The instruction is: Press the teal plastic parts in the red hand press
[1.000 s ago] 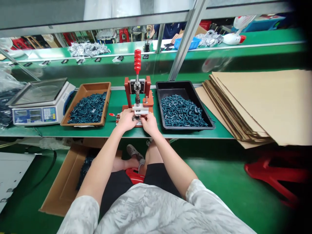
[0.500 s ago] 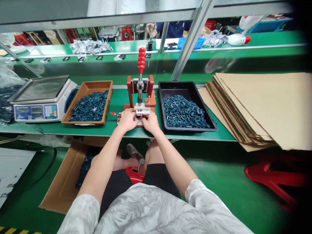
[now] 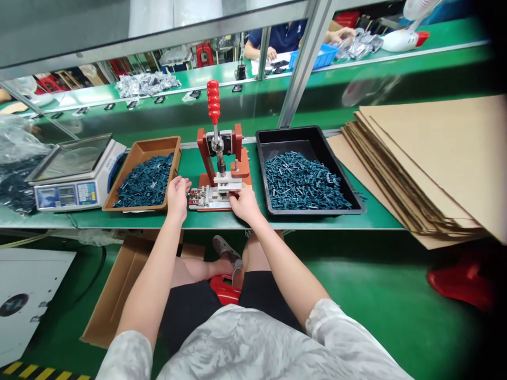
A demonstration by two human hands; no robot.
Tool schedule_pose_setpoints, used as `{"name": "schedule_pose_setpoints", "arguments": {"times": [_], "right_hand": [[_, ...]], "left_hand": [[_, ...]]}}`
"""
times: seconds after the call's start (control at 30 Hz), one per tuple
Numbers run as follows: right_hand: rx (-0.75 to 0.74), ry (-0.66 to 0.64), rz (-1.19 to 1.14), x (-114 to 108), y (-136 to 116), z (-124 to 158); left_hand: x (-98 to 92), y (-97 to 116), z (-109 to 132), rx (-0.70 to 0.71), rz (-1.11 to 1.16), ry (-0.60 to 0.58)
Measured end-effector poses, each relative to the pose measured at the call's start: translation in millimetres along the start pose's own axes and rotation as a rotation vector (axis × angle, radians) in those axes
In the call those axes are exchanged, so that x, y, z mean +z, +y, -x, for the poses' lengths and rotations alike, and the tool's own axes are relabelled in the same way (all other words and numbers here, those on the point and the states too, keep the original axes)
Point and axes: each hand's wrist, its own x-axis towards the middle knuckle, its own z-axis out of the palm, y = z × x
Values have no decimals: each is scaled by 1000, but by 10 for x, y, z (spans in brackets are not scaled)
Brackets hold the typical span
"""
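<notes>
Near the front edge of the green worktop [image 3: 216,221], between a brown tray [image 3: 146,149] and a black tray [image 3: 287,141] of dark teal pieces [image 3: 304,182], stands a red-handled press [image 3: 219,145]; beyond the metal frame [image 3: 304,68] shows a co-worker [image 3: 281,41]. The left hand [image 3: 178,199] curls beside the press's left end, its grip clamped on something or not, I can't tell. The right hand [image 3: 244,203] touches the press's front, its grip partly hidden, apart or together I can't say.

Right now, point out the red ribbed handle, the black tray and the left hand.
Red ribbed handle [image 3: 213,102]: head view, middle of the grip.
Black tray [image 3: 285,146]: head view, bare floor at its far end.
Left hand [image 3: 178,197]: head view, middle of the hand.
</notes>
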Motion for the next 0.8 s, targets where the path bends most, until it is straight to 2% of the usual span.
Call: {"name": "schedule_pose_setpoints", "arguments": {"times": [0.07, 0.1, 0.23, 0.3, 0.43, 0.53, 0.6, 0.67, 0.7, 0.8], "right_hand": [[-8, 4, -8, 3, 9, -1], [-12, 4, -19, 0, 17, -4], [-15, -37, -64, -52, 54, -19], [11, -42, -50, -85, 60, -21], [146, -29, -7, -117, 30, -33], [290, -29, -83, -110, 10, -67], [371, -16, -170, -105, 12, -99], [390, -18, -219, -109, 18, -126], [378, -25, -220, -115, 19, -135], [344, -52, -193, -137, 12, -138]], "left_hand": [[138, 8, 28, -24, 48, -69], [204, 20, 75, 30, -13, -93], [357, 76, 326, 368, -503, -163], [360, 95, 391, 445, -613, -204], [308, 69, 344, 461, -606, -262], [281, 20, 249, 374, -498, -293], [276, 65, 194, 300, -378, -265], [272, 254, 165, 315, -243, -181], [270, 414, 165, 374, -172, -131], [267, 1088, 228, 635, 32, -54]]}}
